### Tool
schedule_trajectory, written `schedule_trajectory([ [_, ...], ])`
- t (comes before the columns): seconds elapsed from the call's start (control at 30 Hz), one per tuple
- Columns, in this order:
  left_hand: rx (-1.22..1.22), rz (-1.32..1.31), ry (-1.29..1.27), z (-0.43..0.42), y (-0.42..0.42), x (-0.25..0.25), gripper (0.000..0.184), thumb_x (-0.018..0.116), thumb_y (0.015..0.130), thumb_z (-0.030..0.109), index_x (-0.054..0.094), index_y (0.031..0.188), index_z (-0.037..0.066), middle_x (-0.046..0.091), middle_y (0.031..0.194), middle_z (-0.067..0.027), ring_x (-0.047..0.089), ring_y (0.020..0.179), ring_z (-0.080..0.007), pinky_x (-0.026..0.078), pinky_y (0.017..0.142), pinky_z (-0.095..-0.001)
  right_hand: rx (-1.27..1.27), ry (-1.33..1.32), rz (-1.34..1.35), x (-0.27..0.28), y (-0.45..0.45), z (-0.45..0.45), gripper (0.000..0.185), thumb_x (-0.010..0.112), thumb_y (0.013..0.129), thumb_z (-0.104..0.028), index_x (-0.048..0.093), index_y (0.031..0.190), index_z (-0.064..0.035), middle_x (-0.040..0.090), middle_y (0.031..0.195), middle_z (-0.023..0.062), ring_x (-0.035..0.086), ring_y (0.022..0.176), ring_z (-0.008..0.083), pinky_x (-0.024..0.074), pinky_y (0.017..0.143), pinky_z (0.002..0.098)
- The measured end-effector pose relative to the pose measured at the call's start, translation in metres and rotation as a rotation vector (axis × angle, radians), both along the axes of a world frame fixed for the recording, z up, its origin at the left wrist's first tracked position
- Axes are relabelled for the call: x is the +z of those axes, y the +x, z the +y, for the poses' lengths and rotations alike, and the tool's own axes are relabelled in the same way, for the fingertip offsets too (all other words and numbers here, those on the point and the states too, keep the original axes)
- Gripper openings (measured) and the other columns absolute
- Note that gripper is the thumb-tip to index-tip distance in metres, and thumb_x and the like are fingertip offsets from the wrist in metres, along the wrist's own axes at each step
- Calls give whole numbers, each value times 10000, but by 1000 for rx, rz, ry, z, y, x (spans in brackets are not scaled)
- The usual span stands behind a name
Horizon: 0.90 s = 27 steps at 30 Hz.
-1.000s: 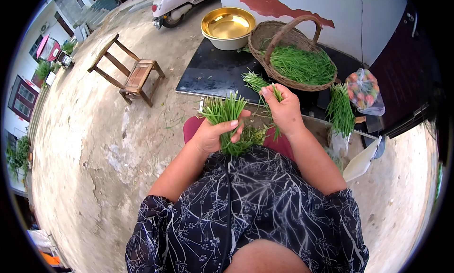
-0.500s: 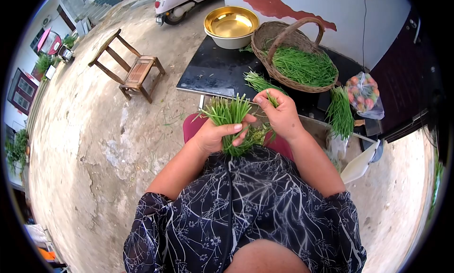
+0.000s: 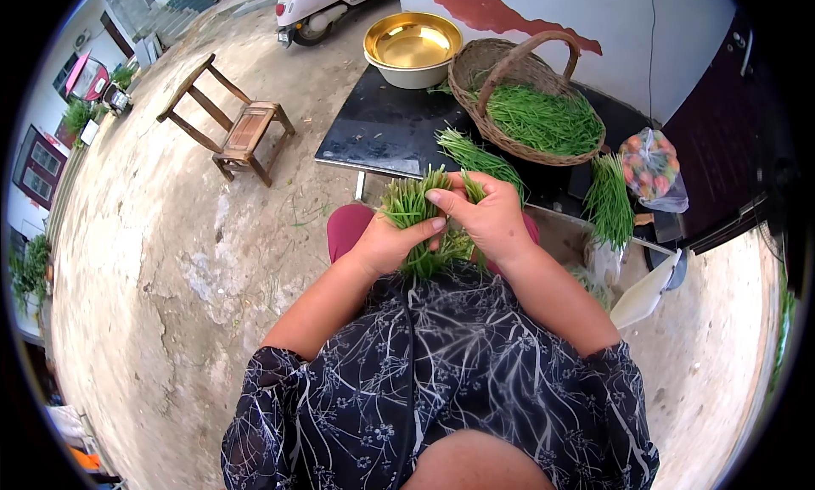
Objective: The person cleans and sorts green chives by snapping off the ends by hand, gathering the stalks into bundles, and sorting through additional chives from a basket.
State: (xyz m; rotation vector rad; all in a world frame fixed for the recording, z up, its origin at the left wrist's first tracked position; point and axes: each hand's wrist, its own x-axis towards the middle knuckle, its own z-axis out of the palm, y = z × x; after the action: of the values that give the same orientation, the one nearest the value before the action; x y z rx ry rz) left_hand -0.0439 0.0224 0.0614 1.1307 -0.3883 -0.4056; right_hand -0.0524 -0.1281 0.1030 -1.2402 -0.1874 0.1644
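Observation:
My left hand (image 3: 392, 243) is closed round a thick bunch of garlic chives (image 3: 406, 203), its cut ends pointing up and its leaves hanging down over my lap. Close against it, my right hand (image 3: 490, 210) has its thumb and index finger at the top of the bunch. A smaller bundle of chives (image 3: 472, 187) sits in the curled fingers of that hand. On the black table ahead lie more loose chives (image 3: 482, 161), just beyond my right hand.
A wicker basket (image 3: 473, 101) of cut greens stands on the black table (image 3: 365, 125), beside a gold basin (image 3: 413, 42) set in a white one. To the right are another chive bunch (image 3: 608, 200) and a bag of fruit (image 3: 652, 166). A wooden chair (image 3: 248, 129) stands left.
My right hand has moved left and slightly down, from apart to touching the top of the bunch. My left hand stays in nearly the same place round the chives.

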Motion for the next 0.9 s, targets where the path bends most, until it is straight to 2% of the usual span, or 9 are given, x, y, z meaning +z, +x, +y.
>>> schedule_trajectory([
  [0.07,6,-38,83,0,-2,-1,297,568,825,78,491,1105,17,560,857,-60,528,674,-141,433,544,-254,-18,-28,-9,-3,0,0,160,599,813,-64,571,891,73,580,711,49,562,507,139,487,435,261],
  [0.17,90,104,-44,-2,-4,2,261,556,840,99,509,1079,7,569,882,-73,533,679,-142,447,552,-253,-23,83,41,-9,3,1,132,581,828,-68,567,880,53,583,727,58,565,544,128,492,465,255],
  [0.23,276,222,-124,-5,-4,11,211,548,846,106,535,1023,-8,575,869,-78,534,650,-144,458,557,-256,-82,229,102,-14,6,2,117,566,841,-82,566,891,23,588,751,64,575,582,135,501,487,257],
  [0.27,268,232,-159,-4,-2,8,158,560,837,96,556,953,-12,580,849,-79,536,629,-145,466,559,-263,-71,249,151,-9,4,4,99,559,848,-91,571,907,-11,568,728,25,514,542,74,428,434,205],
  [0.3,269,233,-159,-3,0,5,158,560,837,96,556,953,-12,580,849,-79,536,629,-145,466,559,-263,-71,249,152,-12,6,0,99,559,848,-91,571,907,-11,568,728,25,514,542,74,428,434,205],
  [0.4,244,231,-185,-2,2,-1,137,593,816,64,562,931,-2,590,849,-69,538,642,-136,476,562,-266,0,94,214,-20,10,-10,235,555,858,-118,535,1057,7,517,698,-1,415,488,32,345,410,174],
  [0.47,251,252,-204,-4,2,-2,130,601,805,49,564,918,-2,587,827,-67,538,634,-136,470,560,-262,47,303,237,-20,8,-8,269,572,854,-153,536,1076,-6,447,642,-43,292,445,13,229,393,167],
  [0.57,267,226,-217,-6,2,-2,130,606,798,37,562,916,5,585,824,-61,539,642,-136,463,559,-255,16,356,267,-21,7,-4,250,611,831,-192,575,1026,-39,452,616,-70,302,436,6,230,384,161],
  [0.9,277,186,-164,-9,-4,6,121,606,793,42,561,901,14,588,847,-66,562,725,-156,480,626,-291,-73,249,258,-25,12,-5,227,588,849,-245,612,938,-38,393,571,-80,256,428,15,218,391,177],
])
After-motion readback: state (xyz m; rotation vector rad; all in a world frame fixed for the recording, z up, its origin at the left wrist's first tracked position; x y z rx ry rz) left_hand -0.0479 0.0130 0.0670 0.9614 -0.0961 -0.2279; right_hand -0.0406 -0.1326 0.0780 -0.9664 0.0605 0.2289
